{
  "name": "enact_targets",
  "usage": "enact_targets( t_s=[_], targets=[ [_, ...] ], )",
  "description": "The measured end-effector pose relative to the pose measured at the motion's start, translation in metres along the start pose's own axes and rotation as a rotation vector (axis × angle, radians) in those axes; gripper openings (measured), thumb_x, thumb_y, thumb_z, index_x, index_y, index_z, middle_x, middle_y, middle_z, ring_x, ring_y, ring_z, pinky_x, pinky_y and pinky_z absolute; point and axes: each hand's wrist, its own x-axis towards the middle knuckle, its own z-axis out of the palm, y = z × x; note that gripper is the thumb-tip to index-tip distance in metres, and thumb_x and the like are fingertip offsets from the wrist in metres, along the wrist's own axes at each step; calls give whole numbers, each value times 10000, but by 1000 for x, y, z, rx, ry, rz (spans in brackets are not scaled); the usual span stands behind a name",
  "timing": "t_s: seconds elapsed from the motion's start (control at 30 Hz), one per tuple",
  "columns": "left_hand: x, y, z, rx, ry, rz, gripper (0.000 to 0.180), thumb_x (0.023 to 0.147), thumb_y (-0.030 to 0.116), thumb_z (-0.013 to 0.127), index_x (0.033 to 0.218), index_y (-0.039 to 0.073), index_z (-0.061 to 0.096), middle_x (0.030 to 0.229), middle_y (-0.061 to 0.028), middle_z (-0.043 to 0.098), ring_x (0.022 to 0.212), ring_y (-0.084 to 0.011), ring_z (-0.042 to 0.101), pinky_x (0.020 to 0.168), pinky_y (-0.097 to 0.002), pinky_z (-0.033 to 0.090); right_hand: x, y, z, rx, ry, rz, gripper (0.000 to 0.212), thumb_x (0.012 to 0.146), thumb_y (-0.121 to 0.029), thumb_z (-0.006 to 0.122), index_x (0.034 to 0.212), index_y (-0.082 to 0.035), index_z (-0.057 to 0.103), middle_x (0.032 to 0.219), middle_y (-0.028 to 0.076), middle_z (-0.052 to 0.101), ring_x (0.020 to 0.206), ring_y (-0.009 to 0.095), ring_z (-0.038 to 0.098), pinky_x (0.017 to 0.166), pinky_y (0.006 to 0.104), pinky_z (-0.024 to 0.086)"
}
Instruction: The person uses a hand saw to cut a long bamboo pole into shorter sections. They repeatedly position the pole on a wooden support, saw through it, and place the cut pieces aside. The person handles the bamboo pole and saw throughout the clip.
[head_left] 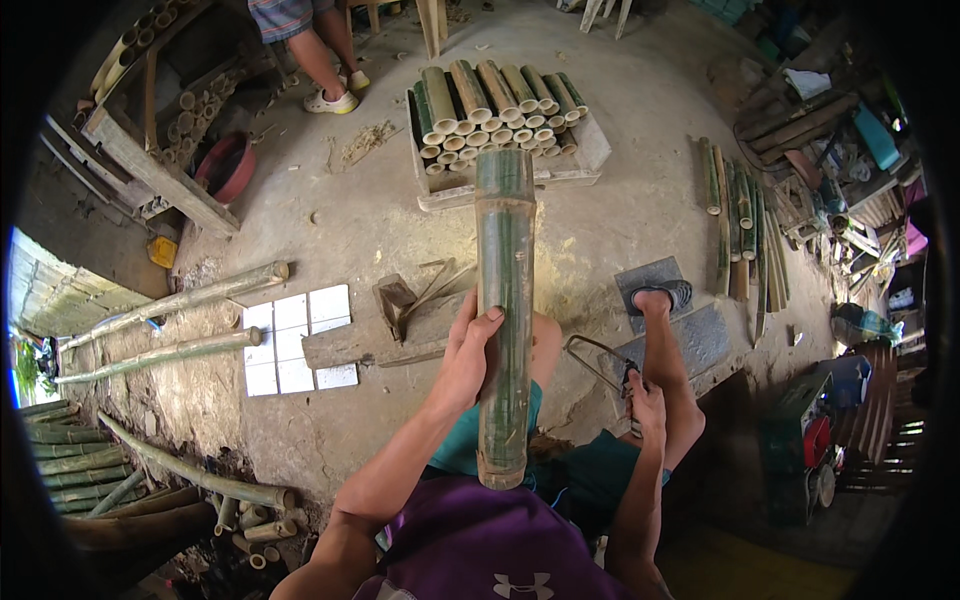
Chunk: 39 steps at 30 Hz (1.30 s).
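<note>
So my left hand (468, 358) has its fingers (487, 322) wrapped round a thick green bamboo section (504, 310), gripping it about halfway along. The piece is held up off the floor, its near end over my lap, its far end pointing toward the wooden crate (590, 150). My right hand (645, 395) sits just to the right of the bamboo section, fingers closed on the handle of a small hacksaw (598, 362), blade end toward the bamboo but not touching it.

Beyond the bamboo section's far end, that crate is packed with cut bamboo tubes (490, 105). Left of the section lies a wooden chopping block (375, 340) and a patch of white tiles (297, 340), with long bamboo poles (175, 300) further left. Right of it, my foot in a sandal (662, 296) rests on the concrete floor (330, 215), split bamboo strips (740, 220) further out. Another person's legs (325, 55) stand far left of the crate.
</note>
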Motion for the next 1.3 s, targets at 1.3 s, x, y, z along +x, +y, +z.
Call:
enact_targets(
  t_s=[1.3],
  targets=[
    [56,-39,-62,-438,119,34,437,1032,404,595,1334,94,536,1422,-99,538,1375,-298,463,1159,-578,366,-13,-16,2,190,-12,57,547,969,-537,657,784,-27,586,549,25,529,459,126,526,438,314,396]
  ],
)
